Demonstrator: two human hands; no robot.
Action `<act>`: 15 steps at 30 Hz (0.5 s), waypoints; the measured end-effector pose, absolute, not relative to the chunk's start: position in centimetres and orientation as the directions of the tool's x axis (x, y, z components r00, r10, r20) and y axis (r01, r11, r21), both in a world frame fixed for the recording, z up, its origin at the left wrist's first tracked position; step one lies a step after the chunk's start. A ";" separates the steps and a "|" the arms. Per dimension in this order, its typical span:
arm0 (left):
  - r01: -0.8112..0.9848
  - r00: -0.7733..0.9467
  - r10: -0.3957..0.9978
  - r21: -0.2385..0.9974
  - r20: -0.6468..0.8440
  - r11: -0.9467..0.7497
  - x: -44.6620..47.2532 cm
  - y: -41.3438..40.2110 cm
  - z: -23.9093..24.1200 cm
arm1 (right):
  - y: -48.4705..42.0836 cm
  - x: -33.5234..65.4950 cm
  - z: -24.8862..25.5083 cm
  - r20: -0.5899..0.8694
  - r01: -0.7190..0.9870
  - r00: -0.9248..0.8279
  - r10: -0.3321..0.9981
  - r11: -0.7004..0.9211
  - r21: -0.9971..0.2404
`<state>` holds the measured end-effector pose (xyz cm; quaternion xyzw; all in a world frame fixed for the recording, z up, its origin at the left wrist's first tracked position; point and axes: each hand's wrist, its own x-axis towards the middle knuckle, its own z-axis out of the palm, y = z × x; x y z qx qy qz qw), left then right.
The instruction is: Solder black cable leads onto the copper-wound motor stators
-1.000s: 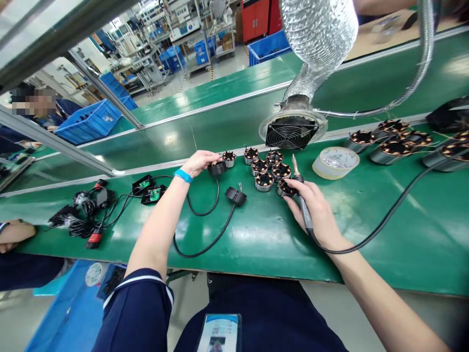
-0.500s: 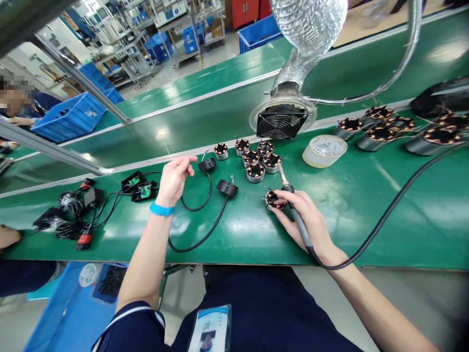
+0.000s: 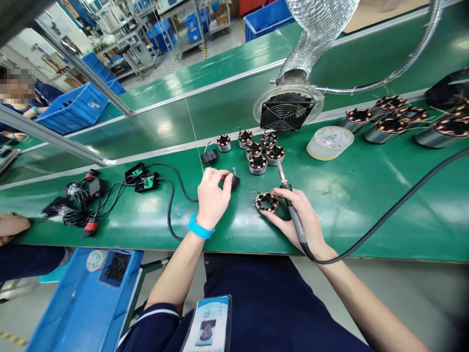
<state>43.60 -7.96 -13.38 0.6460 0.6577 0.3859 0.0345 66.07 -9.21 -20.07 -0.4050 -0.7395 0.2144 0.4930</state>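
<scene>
My left hand (image 3: 213, 194) is closed round a small black cabled connector (image 3: 234, 182) on the green bench; a thin strand of solder wire (image 3: 193, 132) also runs up from its fingers. My right hand (image 3: 301, 220) holds a soldering iron (image 3: 289, 200) along the palm, tip pointing away, while its fingers rest on a copper-wound stator (image 3: 266, 201) lying alone in front of me. Several more stators (image 3: 257, 149) stand in a cluster behind it. A second black connector (image 3: 209, 156) lies farther back on its cable.
A fume extractor fan (image 3: 286, 115) on a foil duct faces the bench. A tape roll (image 3: 330, 143) and larger stators (image 3: 388, 122) sit to the right. Two small circuit boards (image 3: 142, 178) with black cables lie at the left. Another person's arm (image 3: 12, 226) shows at far left; a blue bin (image 3: 84, 303) is below.
My left hand let go of the far connector, drew back and closed on the nearer one. My right hand pulled one stator out of the cluster toward me, still holding the iron.
</scene>
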 end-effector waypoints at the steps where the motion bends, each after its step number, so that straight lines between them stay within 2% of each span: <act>1: 0.837 -0.171 0.876 0.536 0.451 -0.113 43.2 -7.2 -13.1 | -9.2 66.1 -20.1 0.558 0.379 -0.184 0.809 0.583 -0.719; 3: 0.859 -0.159 0.921 0.510 0.356 -0.049 42.5 -5.0 -12.6 | -9.1 66.1 -20.2 0.565 0.374 -0.175 0.806 0.586 -0.719; 4: 0.870 -0.144 0.955 0.493 0.260 -0.003 42.1 -3.6 -12.4 | -9.0 66.1 -20.2 0.569 0.377 -0.164 0.806 0.584 -0.719; 6: 0.894 -0.098 0.995 0.440 0.000 0.088 41.4 -0.6 -12.0 | -8.9 66.2 -20.3 0.569 0.390 -0.136 0.811 0.572 -0.722; 9: 0.933 -0.007 0.946 0.337 -0.324 0.123 41.0 3.2 -11.8 | -8.7 66.3 -20.3 0.567 0.406 -0.094 0.818 0.552 -0.729; 12: 0.949 0.072 0.898 0.308 -0.434 0.073 41.7 4.8 -11.9 | -8.7 66.3 -20.3 0.569 0.416 -0.068 0.820 0.542 -0.731; 15: 0.911 0.145 0.848 0.403 -0.509 0.086 42.5 4.5 -12.1 | -8.7 66.4 -20.2 0.567 0.413 -0.064 0.821 0.539 -0.734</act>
